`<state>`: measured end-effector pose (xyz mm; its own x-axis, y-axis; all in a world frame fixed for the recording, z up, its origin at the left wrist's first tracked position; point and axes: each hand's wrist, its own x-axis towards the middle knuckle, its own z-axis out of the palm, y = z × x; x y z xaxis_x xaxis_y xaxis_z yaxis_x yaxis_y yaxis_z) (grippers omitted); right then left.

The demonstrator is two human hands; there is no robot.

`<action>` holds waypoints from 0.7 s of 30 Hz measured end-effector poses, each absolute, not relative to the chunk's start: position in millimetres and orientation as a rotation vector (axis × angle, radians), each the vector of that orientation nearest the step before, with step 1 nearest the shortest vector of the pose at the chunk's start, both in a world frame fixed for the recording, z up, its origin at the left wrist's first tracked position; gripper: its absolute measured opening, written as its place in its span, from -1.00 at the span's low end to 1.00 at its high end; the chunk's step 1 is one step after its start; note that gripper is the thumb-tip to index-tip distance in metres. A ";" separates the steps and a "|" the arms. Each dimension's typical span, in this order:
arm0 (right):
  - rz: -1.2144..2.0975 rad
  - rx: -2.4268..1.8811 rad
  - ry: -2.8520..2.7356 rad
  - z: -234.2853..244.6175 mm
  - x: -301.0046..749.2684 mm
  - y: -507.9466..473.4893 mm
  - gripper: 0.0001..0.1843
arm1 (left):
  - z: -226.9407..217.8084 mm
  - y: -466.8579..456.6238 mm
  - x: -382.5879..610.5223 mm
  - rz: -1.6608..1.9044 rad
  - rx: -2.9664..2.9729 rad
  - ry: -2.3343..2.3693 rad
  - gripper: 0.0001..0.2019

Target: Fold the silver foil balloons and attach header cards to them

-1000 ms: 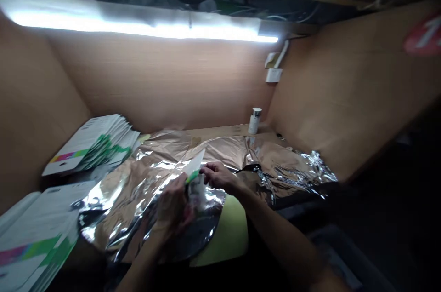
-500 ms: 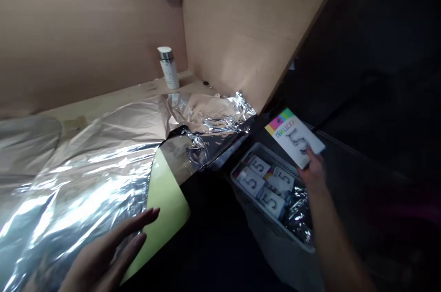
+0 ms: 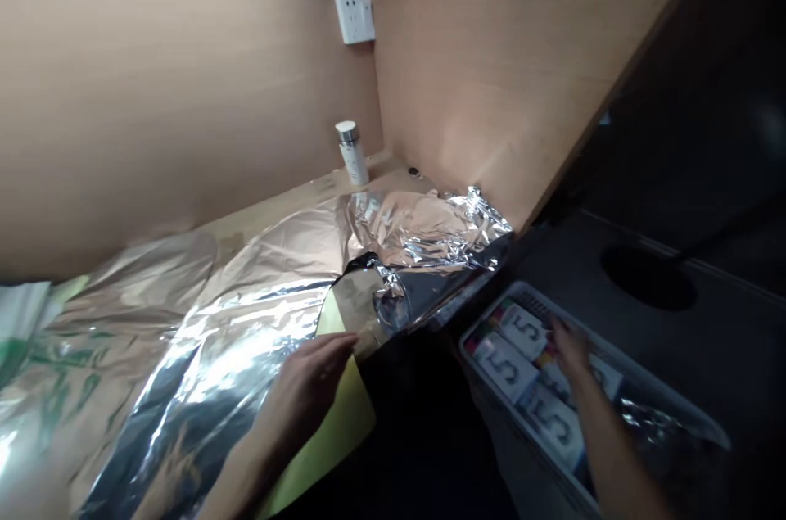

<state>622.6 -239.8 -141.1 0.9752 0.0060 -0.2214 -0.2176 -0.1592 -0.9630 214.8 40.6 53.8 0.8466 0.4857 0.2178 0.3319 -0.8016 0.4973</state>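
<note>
My right hand (image 3: 571, 348) reaches down into a grey plastic basket (image 3: 521, 418), blurred, its fingertips at the edge of a flat balloon packet (image 3: 521, 330) printed with a 5. I cannot tell whether it grips that packet. Beside it lie more such packets (image 3: 556, 426), with dark shiny film (image 3: 654, 418) at the basket's near right. My left hand (image 3: 316, 377) hovers over a yellow-green sheet (image 3: 335, 430), holding nothing, fingers stretched out and close together, thumb hidden. Silver foil sheeting (image 3: 264, 315) spreads over the table to its left and beyond.
A white bottle with a metal-banded cap (image 3: 352, 153) stands in the back corner. Behind it, a socket (image 3: 354, 17) is fixed to the wooden wall. A wooden partition (image 3: 521, 53) borders the table's right side. A white and green item (image 3: 24, 315) lies at far left.
My right hand has lowered from above the basket into it with the balloon packet it was holding. My left hand has moved up and right over the yellow-green sheet. The view has shifted left.
</note>
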 end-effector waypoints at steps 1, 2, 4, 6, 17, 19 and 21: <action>0.247 -1.681 0.114 -138.2 618.2 -223.1 -0.55 | 52.4 40.4 232.5 0.460 2.616 0.457 -0.68; 0.286 -1.638 0.068 -134.5 612.6 -206.4 -0.50 | 51.5 39.4 252.6 0.437 2.651 0.289 -0.66; 0.320 -1.559 -0.013 -124.2 601.6 -175.4 -0.42 | 51.3 36.7 296.6 0.376 2.709 -0.022 -0.62; 0.307 -1.497 -0.057 -109.0 595.7 -150.1 -0.37 | 52.8 36.9 340.6 0.346 2.767 -0.144 -0.59; 0.345 -1.352 -0.318 -3.0 602.9 -114.3 -0.59 | 50.0 69.5 444.5 0.215 2.950 0.410 -0.69; 0.318 -1.292 -0.355 12.2 599.3 -117.0 -0.64 | 49.7 68.9 444.7 0.252 2.949 0.400 -0.77; 0.290 -1.234 -0.429 28.0 596.0 -118.8 -0.69 | 52.4 70.5 444.8 0.275 2.946 0.382 -0.77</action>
<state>596.0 -118.8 28.0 0.8849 0.4381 0.1581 0.0164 0.3100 -0.9506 444.8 70.5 52.4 0.9505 0.2660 0.1604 0.2371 -0.9549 0.1786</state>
